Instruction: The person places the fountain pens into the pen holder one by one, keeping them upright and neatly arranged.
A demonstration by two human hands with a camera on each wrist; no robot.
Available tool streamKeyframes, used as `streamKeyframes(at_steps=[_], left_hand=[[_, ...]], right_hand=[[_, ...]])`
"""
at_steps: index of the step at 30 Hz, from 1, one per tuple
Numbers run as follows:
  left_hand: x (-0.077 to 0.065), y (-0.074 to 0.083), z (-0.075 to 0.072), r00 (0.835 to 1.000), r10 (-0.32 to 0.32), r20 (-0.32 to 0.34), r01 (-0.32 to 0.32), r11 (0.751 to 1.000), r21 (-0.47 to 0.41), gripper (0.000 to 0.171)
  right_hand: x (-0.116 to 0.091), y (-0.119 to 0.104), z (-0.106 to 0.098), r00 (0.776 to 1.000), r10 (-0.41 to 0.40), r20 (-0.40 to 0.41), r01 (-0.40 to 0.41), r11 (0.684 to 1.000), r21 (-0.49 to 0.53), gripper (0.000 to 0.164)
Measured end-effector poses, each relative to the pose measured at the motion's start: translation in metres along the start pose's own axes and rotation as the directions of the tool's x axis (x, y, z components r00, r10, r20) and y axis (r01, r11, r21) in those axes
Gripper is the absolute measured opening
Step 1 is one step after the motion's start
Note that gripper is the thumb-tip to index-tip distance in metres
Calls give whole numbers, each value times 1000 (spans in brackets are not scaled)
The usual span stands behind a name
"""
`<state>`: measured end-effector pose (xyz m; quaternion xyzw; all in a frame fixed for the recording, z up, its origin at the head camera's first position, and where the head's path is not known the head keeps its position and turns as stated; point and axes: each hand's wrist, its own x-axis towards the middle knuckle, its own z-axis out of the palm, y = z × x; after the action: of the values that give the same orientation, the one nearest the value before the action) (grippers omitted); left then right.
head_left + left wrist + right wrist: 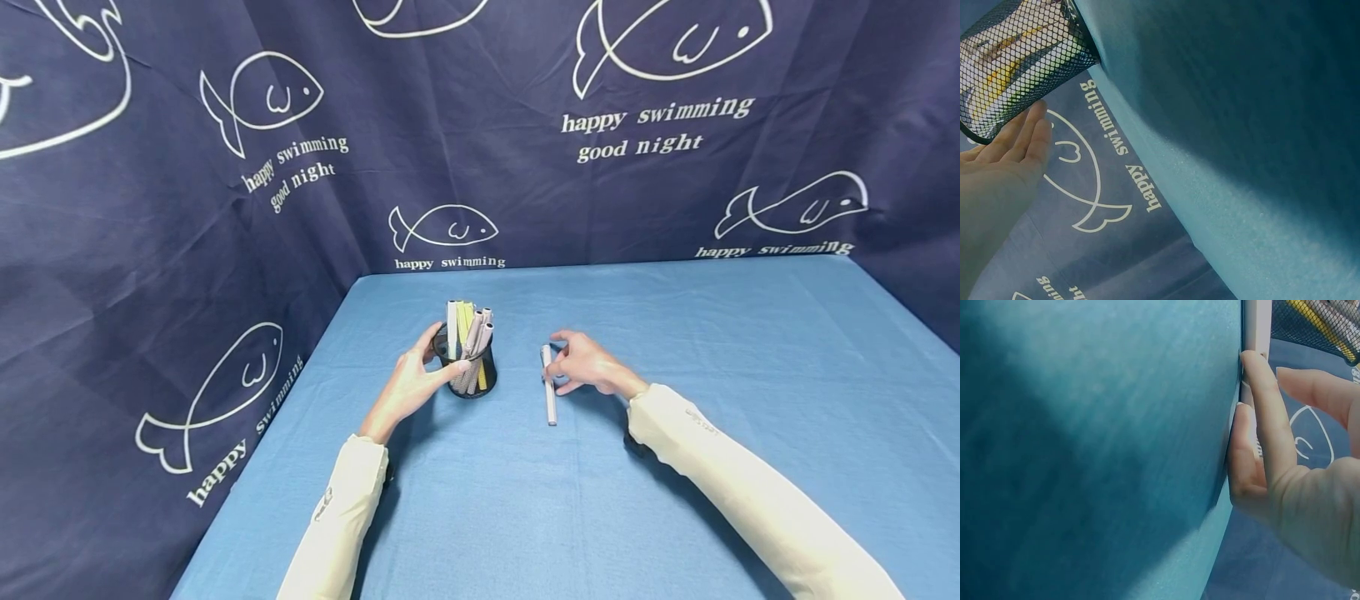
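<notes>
A black mesh pen holder [480, 382] stands upright on the table, filled with several white, yellow and greyish-pink marker pens [468, 329]. My left hand [408, 379] holds the holder from its left side, the thumb at the near rim and the fingers behind. In the left wrist view, the fingers [1025, 134] lie along the mesh wall. To the right, a single white marker pen [551, 407] lies on the cloth, pointing away from me. My right hand [588, 364] is over it, with fingertips touching it. In the right wrist view, the thumb [1313, 390] stays apart from the pen.
A blue cloth [480, 500] covers the table. Behind and to the left hangs a dark blue curtain [465, 150] printed with white fish and lettering; it meets the table's back and left edges.
</notes>
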<state>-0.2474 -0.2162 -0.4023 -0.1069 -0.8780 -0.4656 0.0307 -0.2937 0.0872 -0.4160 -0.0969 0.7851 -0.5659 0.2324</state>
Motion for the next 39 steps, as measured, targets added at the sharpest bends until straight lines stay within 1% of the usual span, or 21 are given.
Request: streamKeyframes(at_steps=[9,18,25,39], left_hand=[[-1,0,-1,1000,-8,-2,8,1000,17,88],[0,-1,-1,1000,-8,-4,8,1000,12,89],[-1,1,-1,1000,-14,-3,14,1000,11,88],[0,1,-1,1000,-12,3,12,1000,3,87]], right_hand=[[0,-2,1,1000,-4,10,4,1000,-13,80],[3,-2,3,1000,14,2,-14,1000,-14,78],[3,-2,4,1000,15,5,-15,999,-38,78],[2,-4,5,999,21,-28,-23,997,-80,68]])
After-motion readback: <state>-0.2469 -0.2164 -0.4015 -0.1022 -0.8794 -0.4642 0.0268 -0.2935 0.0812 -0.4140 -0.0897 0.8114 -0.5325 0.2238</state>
